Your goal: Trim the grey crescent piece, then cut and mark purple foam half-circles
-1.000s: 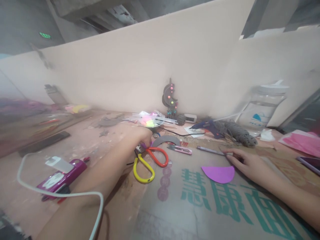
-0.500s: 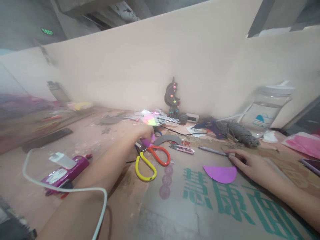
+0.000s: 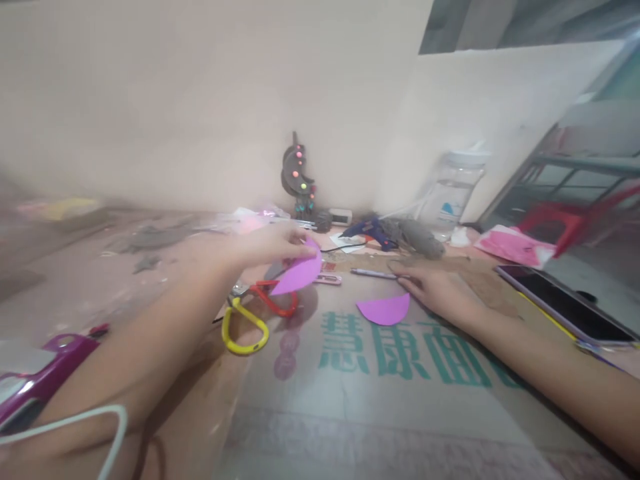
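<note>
My left hand [image 3: 285, 241] pinches a curved purple paper piece [image 3: 300, 272] and holds it up above the scissors [image 3: 245, 337], which have one yellow and one red handle. A small pink thread snipper [image 3: 329, 279] lies partly behind that paper. My right hand [image 3: 430, 287] rests on the flattened cardboard with its fingers closed round the end of a slim pen [image 3: 373, 273]. A purple paper half-circle [image 3: 384, 310] lies flat just left of my right hand, apart from it.
At the back stand a dark moon-shaped ornament [image 3: 297, 173] and a clear bottle [image 3: 453, 193]. A blue glue gun [image 3: 373, 233] lies beside grey yarn [image 3: 417, 238]. A phone [image 3: 565, 303] is at the right; a magenta device [image 3: 50, 367] and white cable [image 3: 117, 427] are at the left.
My left hand has lifted the purple paper piece from beside the scissors and brought it rightward into plain view. My right hand keeps its place by the pen. The view has turned right.
</note>
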Demonstrator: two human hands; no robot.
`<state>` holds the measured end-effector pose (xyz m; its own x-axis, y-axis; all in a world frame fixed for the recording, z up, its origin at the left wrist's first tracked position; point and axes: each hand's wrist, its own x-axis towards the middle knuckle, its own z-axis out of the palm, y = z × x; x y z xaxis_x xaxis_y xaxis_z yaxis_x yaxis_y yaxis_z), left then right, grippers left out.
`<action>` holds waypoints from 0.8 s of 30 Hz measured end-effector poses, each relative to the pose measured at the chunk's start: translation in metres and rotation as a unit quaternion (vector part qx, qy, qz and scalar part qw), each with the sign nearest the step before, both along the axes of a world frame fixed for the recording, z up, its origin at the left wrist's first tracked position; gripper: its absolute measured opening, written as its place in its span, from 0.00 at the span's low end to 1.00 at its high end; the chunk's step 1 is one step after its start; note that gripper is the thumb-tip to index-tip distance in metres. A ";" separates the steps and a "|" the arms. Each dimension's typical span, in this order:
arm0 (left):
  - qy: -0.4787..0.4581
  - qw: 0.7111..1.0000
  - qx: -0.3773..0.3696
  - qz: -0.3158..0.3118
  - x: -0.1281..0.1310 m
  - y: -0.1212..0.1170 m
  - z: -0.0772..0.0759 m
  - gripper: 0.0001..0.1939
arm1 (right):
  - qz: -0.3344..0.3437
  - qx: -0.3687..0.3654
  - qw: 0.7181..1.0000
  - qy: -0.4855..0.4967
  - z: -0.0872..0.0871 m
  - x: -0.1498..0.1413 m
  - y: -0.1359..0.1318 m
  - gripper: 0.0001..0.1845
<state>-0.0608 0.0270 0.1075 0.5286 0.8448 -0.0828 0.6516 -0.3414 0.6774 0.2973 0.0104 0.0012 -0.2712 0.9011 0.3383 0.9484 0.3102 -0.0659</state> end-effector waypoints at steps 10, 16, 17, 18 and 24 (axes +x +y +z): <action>0.131 0.981 0.138 -0.029 0.061 -0.038 -0.053 0.22 | -0.022 0.058 0.997 0.055 0.001 0.006 -0.006 0.12; 0.066 0.925 0.276 -0.252 0.086 -0.064 -0.080 0.32 | -0.007 0.031 0.993 0.112 0.003 0.004 -0.010 0.10; 0.080 0.919 0.271 -0.275 0.088 -0.065 -0.085 0.31 | 0.005 0.032 0.993 0.113 0.004 0.003 -0.010 0.12; 0.097 0.917 0.267 -0.280 0.089 -0.065 -0.089 0.30 | 0.013 0.033 0.993 0.113 0.006 0.003 -0.011 0.13; 0.164 0.923 0.308 -0.164 0.075 -0.037 -0.091 0.20 | -0.010 -0.004 0.991 0.134 0.013 -0.003 -0.012 0.18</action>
<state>0.0143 -0.0101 0.0162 0.7964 0.5836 0.1586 0.5797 -0.8114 0.0747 0.2946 -0.0020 0.0141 -0.1553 0.9081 0.3890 0.9020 0.2909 -0.3191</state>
